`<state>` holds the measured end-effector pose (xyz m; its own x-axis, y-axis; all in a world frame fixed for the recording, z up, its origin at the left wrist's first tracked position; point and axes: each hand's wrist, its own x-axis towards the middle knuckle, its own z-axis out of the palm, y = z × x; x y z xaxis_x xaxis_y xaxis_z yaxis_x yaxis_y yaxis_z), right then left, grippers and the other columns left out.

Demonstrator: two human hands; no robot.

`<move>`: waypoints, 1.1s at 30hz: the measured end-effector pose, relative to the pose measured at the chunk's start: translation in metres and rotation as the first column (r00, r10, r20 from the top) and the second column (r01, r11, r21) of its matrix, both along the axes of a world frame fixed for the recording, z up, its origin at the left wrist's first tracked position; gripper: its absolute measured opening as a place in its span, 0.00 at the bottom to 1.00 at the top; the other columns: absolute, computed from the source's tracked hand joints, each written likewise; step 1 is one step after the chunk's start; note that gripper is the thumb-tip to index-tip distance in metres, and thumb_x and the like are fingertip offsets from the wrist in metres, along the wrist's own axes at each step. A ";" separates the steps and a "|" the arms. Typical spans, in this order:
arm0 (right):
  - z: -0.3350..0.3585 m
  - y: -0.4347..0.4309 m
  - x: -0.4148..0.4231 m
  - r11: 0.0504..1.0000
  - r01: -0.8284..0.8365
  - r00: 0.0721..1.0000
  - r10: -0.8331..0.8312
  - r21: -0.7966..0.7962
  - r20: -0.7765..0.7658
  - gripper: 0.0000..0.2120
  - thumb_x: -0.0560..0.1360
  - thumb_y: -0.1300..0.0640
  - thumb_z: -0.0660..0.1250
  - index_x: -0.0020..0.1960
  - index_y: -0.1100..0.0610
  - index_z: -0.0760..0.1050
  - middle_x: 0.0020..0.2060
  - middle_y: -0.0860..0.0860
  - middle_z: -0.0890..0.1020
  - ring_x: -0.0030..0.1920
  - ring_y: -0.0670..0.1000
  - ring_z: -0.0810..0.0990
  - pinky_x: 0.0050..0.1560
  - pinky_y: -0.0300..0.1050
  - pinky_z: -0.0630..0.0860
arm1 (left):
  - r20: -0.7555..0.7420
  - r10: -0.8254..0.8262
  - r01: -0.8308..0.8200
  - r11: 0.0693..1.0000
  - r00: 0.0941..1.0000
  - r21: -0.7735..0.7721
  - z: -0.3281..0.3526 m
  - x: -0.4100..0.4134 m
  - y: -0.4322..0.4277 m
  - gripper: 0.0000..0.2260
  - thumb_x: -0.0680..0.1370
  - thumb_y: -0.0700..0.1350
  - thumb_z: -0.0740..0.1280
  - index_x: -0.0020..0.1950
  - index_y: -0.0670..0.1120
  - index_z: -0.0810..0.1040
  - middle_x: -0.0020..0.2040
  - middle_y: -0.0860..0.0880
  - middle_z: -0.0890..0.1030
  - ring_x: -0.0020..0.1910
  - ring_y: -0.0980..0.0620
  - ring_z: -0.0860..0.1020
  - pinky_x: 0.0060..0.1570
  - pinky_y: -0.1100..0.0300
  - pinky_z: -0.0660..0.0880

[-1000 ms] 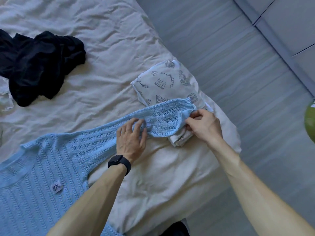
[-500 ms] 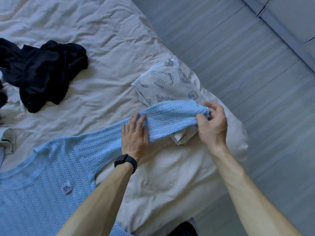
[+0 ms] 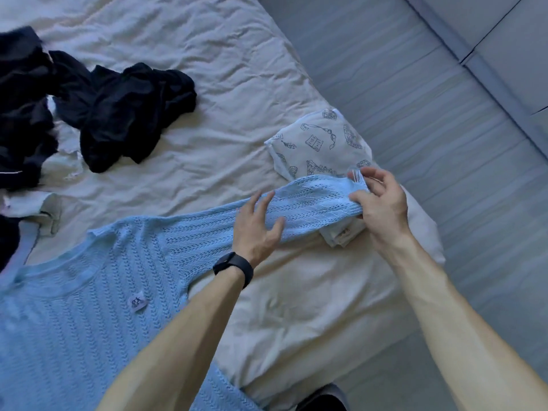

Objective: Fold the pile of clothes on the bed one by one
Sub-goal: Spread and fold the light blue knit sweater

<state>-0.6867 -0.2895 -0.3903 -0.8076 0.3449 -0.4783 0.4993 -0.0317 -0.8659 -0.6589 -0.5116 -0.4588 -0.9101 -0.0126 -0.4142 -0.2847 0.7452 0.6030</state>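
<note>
The light-blue open-knit sweater lies flat on the near part of the bed, with its long sleeve stretched out to the right. The main risk sits under that sleeve. Its end crosses the near edge of a folded white garment printed with dark line drawings, which lies close to the bed's corner. If the sleeve is swung back over the body while it drags on that folded piece, it could pull the piece open or nudge it towards the grey floor. The loose knit could also catch on a fingertip or on the black wristband, and a hard tug could stretch it out of shape.

The sweater is soft and thin, with rows of small holes running in lines. It has a ribbed neckline with a small white label below it. The body looks smooth, and the sleeve is slightly bunched near the cuff.

The right hand pinches the cuff end between thumb and fingers, its other fingers loosely spread. The left hand holds nothing; it rests on the middle of the sleeve with its fingers splayed and the thumb touching the lower edge.

Farther off, a crumpled heap of black clothes waits unfolded on the wrinkled cream sheet, well apart from the sweater. A pale garment lies beside the sweater's shoulder.
</note>
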 end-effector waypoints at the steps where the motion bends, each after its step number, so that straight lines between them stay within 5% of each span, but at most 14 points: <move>1: 0.014 -0.017 0.006 0.999 -0.034 0.997 0.033 -0.011 -0.067 0.21 0.73 0.76 0.65 0.59 0.56 0.73 0.54 0.50 0.84 0.48 0.40 0.83 0.49 0.39 0.79 | 0.064 0.205 -0.214 0.955 0.977 0.206 0.021 0.006 -0.005 0.21 0.79 0.55 0.66 0.71 0.53 0.73 0.72 0.46 0.73 0.68 0.51 0.72 0.68 0.55 0.66; 2: 0.027 -0.038 0.014 0.995 -0.100 0.987 0.098 -0.015 -0.127 0.21 0.73 0.76 0.65 0.59 0.56 0.72 0.54 0.50 0.84 0.51 0.41 0.84 0.54 0.41 0.79 | 0.224 0.347 -0.411 0.815 0.911 0.409 0.043 0.011 -0.011 0.14 0.81 0.53 0.66 0.65 0.51 0.78 0.66 0.46 0.79 0.60 0.53 0.78 0.62 0.57 0.71; 4: 0.048 -0.086 0.037 0.950 -0.313 0.934 0.311 0.012 -0.175 0.21 0.72 0.71 0.70 0.59 0.52 0.72 0.53 0.51 0.84 0.52 0.43 0.83 0.56 0.41 0.79 | 0.545 0.312 -0.624 0.477 0.778 0.618 0.080 0.028 -0.033 0.14 0.81 0.55 0.64 0.58 0.48 0.82 0.58 0.46 0.84 0.54 0.51 0.82 0.60 0.55 0.73; 7: 0.063 -0.164 0.077 0.779 -0.624 0.774 0.627 0.058 -0.089 0.20 0.67 0.57 0.72 0.57 0.46 0.74 0.48 0.46 0.85 0.46 0.44 0.84 0.52 0.45 0.81 | 0.658 0.211 -0.691 0.190 0.723 0.698 0.119 0.066 -0.090 0.23 0.77 0.63 0.64 0.56 0.45 0.83 0.53 0.46 0.83 0.51 0.48 0.81 0.56 0.55 0.75; 11: 0.076 -0.239 0.129 0.675 -0.736 0.676 0.726 -0.061 -0.127 0.21 0.69 0.64 0.75 0.58 0.48 0.78 0.47 0.47 0.87 0.48 0.48 0.86 0.50 0.45 0.82 | 0.655 0.334 -0.718 0.110 0.678 0.687 0.125 0.127 -0.171 0.20 0.81 0.56 0.62 0.61 0.43 0.81 0.60 0.35 0.80 0.57 0.40 0.79 0.56 0.49 0.75; 13: 0.075 -0.271 0.160 0.718 -0.678 0.735 0.669 -0.157 -0.113 0.16 0.69 0.61 0.72 0.56 0.54 0.79 0.46 0.52 0.88 0.44 0.54 0.87 0.40 0.40 0.80 | 0.683 0.461 -0.761 -0.027 0.566 0.649 0.119 0.168 -0.214 0.22 0.80 0.52 0.66 0.68 0.39 0.77 0.66 0.33 0.76 0.58 0.37 0.78 0.57 0.44 0.76; 15: 0.054 -0.289 0.187 0.806 -0.556 0.821 0.570 -0.204 0.017 0.13 0.69 0.59 0.72 0.54 0.56 0.79 0.42 0.53 0.87 0.37 0.55 0.87 0.33 0.39 0.76 | 0.717 0.564 -0.800 -0.156 0.408 0.579 0.114 0.206 -0.247 0.19 0.81 0.48 0.66 0.68 0.39 0.76 0.63 0.38 0.79 0.51 0.43 0.82 0.46 0.49 0.82; 18: -0.008 -0.319 0.241 0.812 -0.583 0.778 0.567 -0.022 0.271 0.04 0.77 0.58 0.72 0.49 0.52 0.78 0.44 0.54 0.86 0.39 0.54 0.86 0.38 0.45 0.77 | 0.723 0.653 -0.841 -0.243 0.227 0.484 0.099 0.279 -0.303 0.13 0.84 0.46 0.60 0.57 0.42 0.81 0.51 0.44 0.84 0.44 0.48 0.82 0.37 0.52 0.83; 22: -0.075 -0.351 0.294 0.759 -0.649 0.644 0.581 -0.046 0.497 0.04 0.80 0.55 0.69 0.49 0.54 0.74 0.49 0.56 0.83 0.41 0.50 0.81 0.40 0.44 0.74 | 0.715 0.698 -0.885 -0.300 0.050 0.355 0.064 0.368 -0.358 0.26 0.85 0.43 0.56 0.28 0.47 0.81 0.31 0.48 0.79 0.25 0.54 0.77 0.23 0.64 0.73; 25: -0.093 -0.370 0.304 0.649 -0.746 0.608 0.576 0.146 0.546 0.11 0.78 0.53 0.71 0.56 0.57 0.75 0.50 0.53 0.82 0.48 0.52 0.78 0.50 0.45 0.70 | 0.593 0.798 -0.957 -0.243 -0.104 0.160 0.022 0.425 -0.392 0.11 0.82 0.48 0.61 0.47 0.43 0.78 0.44 0.42 0.81 0.34 0.46 0.79 0.30 0.57 0.75; 28: -0.093 -0.381 0.303 0.558 -0.803 0.556 0.572 0.211 0.603 0.13 0.77 0.51 0.70 0.57 0.57 0.72 0.48 0.52 0.79 0.48 0.54 0.76 0.48 0.46 0.68 | 0.466 0.876 -0.990 -0.142 -0.124 0.003 0.000 0.447 -0.412 0.14 0.81 0.54 0.58 0.55 0.44 0.65 0.40 0.44 0.72 0.34 0.47 0.71 0.34 0.56 0.68; 30: -0.095 -0.382 0.297 0.581 -0.793 0.549 0.551 0.183 0.628 0.12 0.76 0.50 0.70 0.51 0.55 0.71 0.43 0.54 0.80 0.43 0.56 0.78 0.46 0.49 0.72 | 0.444 0.896 -0.999 -0.020 -0.029 -0.026 0.014 0.436 -0.416 0.16 0.83 0.57 0.58 0.58 0.45 0.63 0.40 0.47 0.70 0.34 0.48 0.70 0.37 0.55 0.68; 33: -0.096 -0.378 0.282 0.678 -0.730 0.558 0.526 0.080 0.642 0.11 0.76 0.49 0.70 0.45 0.55 0.71 0.37 0.53 0.80 0.36 0.55 0.82 0.38 0.47 0.73 | 0.441 0.853 -0.924 0.363 0.278 -0.120 0.011 0.429 -0.419 0.17 0.81 0.51 0.67 0.63 0.46 0.63 0.45 0.48 0.74 0.36 0.54 0.71 0.40 0.55 0.72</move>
<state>-0.4044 -0.6673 -0.4867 -0.5145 0.0548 -0.8558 0.6426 0.6854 -0.3424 -0.2295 -0.9305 -0.4477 -0.1326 -0.6258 -0.7686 -0.9260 -0.1982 0.3212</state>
